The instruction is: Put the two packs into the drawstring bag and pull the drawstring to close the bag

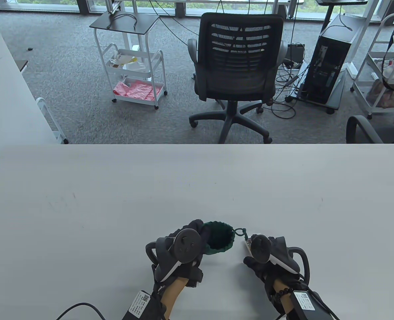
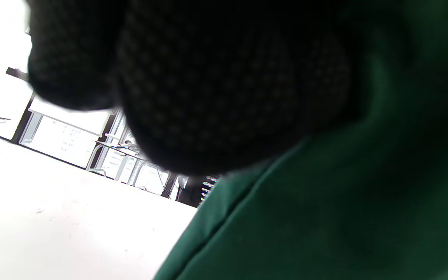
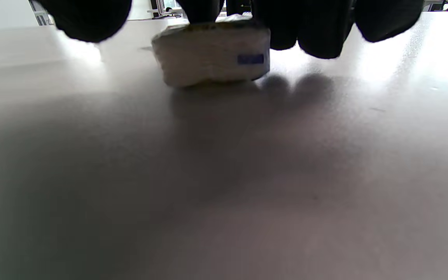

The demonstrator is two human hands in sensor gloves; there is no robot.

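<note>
The dark green drawstring bag (image 1: 219, 240) sits near the counter's (image 1: 116, 200) front edge, mouth open, its cord (image 1: 241, 232) trailing right. The left hand (image 1: 180, 253) grips the bag's left side; its wrist view is mostly blocked by glove and green cloth. The right hand (image 1: 262, 255) holds a white pack (image 3: 212, 58) on the counter, fingers (image 3: 317, 27) curled over it; the table view shows only the pack's edge. A second pack is nowhere visible.
</note>
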